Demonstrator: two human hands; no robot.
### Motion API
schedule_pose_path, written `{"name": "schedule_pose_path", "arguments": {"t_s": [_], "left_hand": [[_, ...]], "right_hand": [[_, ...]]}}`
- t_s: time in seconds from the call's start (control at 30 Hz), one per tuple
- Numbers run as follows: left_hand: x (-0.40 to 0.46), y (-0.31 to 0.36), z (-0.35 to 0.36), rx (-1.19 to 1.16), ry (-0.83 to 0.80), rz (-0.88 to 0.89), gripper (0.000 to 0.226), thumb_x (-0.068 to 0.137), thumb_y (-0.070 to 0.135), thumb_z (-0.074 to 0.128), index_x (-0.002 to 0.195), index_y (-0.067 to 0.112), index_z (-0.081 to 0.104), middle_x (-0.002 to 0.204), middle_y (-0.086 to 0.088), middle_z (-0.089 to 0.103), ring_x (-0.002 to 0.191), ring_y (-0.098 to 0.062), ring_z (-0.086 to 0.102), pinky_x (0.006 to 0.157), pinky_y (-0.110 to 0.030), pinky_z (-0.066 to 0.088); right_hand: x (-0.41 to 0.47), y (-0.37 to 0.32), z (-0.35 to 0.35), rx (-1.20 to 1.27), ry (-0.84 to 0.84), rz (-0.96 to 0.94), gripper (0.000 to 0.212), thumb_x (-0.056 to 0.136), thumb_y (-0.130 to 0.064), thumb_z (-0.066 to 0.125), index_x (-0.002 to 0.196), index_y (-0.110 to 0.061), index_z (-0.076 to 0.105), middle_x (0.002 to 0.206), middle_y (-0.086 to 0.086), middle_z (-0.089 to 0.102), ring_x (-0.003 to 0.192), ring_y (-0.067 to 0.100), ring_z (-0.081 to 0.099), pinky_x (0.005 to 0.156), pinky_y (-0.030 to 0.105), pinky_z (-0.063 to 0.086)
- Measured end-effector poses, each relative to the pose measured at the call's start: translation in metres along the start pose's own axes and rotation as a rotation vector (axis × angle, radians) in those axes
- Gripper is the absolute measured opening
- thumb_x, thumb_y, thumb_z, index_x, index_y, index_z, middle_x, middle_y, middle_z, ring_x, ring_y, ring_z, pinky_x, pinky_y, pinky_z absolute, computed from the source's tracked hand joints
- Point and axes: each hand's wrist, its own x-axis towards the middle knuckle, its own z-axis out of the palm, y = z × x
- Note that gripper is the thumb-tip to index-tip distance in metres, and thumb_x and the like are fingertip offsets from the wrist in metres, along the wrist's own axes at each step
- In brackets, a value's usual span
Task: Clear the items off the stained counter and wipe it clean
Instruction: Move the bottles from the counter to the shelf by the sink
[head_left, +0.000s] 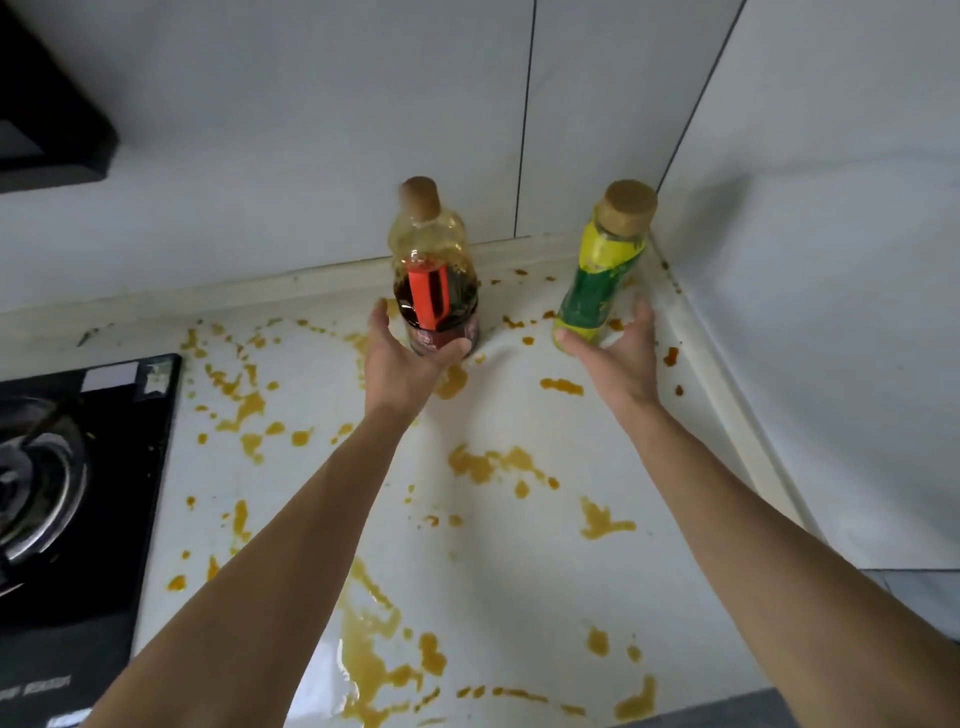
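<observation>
A white counter (519, 405) is spattered with orange-brown stains (488, 465). Two bottles with tan caps stand near the back corner. My left hand (405, 358) grips the base of the dark sauce bottle (434, 270), which has a red label; the thumb curls round its front and the fingers go behind its left side. My right hand (618, 353) cups the foot of the green and yellow bottle (597, 280). The thumb touches its lower left, while the fingers stretch up on its right with a small gap.
A black gas hob (78, 493) with a burner fills the left of the counter. A black range hood (47, 114) hangs at the upper left. Grey tiled walls (831, 312) close the back and right, meeting in a corner behind the green bottle.
</observation>
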Motion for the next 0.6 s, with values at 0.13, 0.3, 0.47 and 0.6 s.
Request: {"name": "schedule_pose_path", "arguments": {"t_s": [0.13,0.3,0.47,0.6], "left_hand": [[0.022,-0.005,0.017,-0.125,0.028,0.081,0.139,0.064,0.047,0.100,0.169,0.031,0.010,0.171,0.003,0.034,0.152,-0.015,0.042,0.111,-0.026,0.036],[0.039,-0.012,0.034,-0.183,0.033,0.194,0.136,0.056,0.052,0.102,0.163,0.035,0.020,0.154,0.012,0.049,0.140,-0.007,0.054,0.113,-0.026,0.048],[0.043,-0.010,0.039,-0.154,0.088,0.192,0.108,0.059,0.053,0.098,0.143,0.042,0.031,0.124,0.028,0.054,0.106,0.024,0.057,0.072,-0.001,0.050],[0.037,-0.004,0.033,-0.112,0.093,0.192,0.108,0.060,0.053,0.096,0.145,0.037,0.031,0.130,0.015,0.057,0.113,-0.004,0.064,0.089,-0.019,0.056]], "right_hand": [[0.020,0.002,0.017,0.035,0.011,-0.100,0.116,0.067,-0.041,0.093,0.159,-0.022,0.024,0.155,-0.001,0.045,0.138,0.015,0.050,0.117,0.031,0.039],[0.037,0.003,0.033,0.072,0.066,-0.147,0.110,0.065,-0.038,0.095,0.154,-0.022,0.032,0.143,-0.006,0.055,0.128,0.010,0.056,0.108,0.026,0.043],[0.049,0.002,0.035,0.040,0.112,-0.130,0.089,0.065,-0.027,0.094,0.140,-0.016,0.047,0.130,0.003,0.058,0.117,0.017,0.061,0.104,0.034,0.051],[0.046,-0.002,0.020,-0.029,0.030,-0.099,0.065,0.064,-0.030,0.089,0.121,-0.021,0.059,0.111,-0.001,0.070,0.100,0.013,0.069,0.093,0.036,0.058]]}}
